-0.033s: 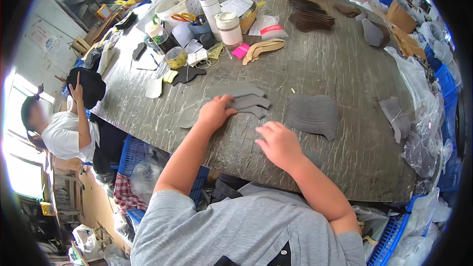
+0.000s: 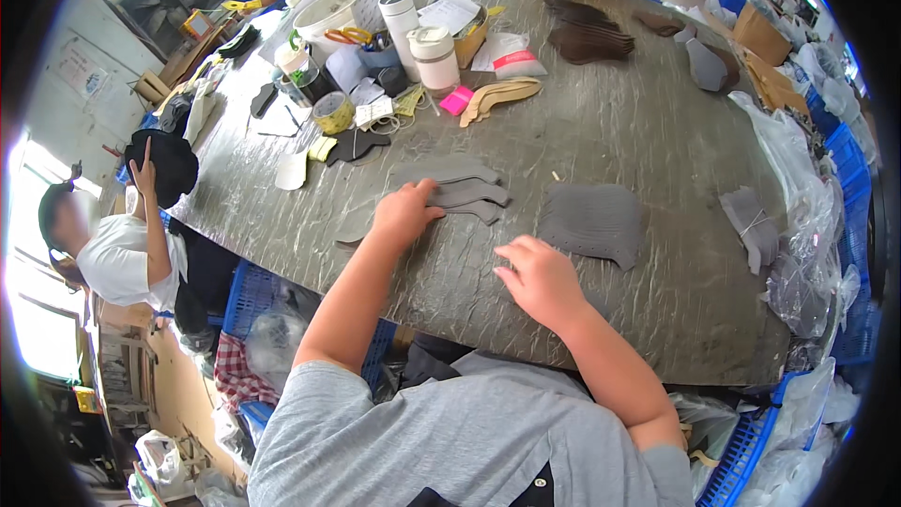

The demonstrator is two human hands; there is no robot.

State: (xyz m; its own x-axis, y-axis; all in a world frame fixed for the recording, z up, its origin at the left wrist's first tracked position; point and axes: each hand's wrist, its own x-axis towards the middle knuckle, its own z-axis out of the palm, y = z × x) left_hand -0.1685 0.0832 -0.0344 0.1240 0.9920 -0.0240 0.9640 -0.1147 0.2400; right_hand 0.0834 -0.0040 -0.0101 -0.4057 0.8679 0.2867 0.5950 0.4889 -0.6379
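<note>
My left hand [image 2: 405, 211] lies flat on a fanned set of grey shoe-shaped fabric pieces [image 2: 460, 190] on the grey table [image 2: 648, 131], its fingertips on their near ends. My right hand [image 2: 537, 277] hovers low over the table's near edge with its fingers apart, holding nothing. It is just short of a stack of darker grey ribbed fabric pieces [image 2: 591, 221], apart from it.
Two tumblers [image 2: 434, 56], a white bowl [image 2: 328, 9], a tape roll [image 2: 331, 113], beige insoles [image 2: 502, 94] and dark brown cut pieces [image 2: 587, 38] crowd the far side. Grey pieces [image 2: 751, 225] and plastic bags [image 2: 807, 263] lie right. A seated person [image 2: 113, 249] is left; others work opposite.
</note>
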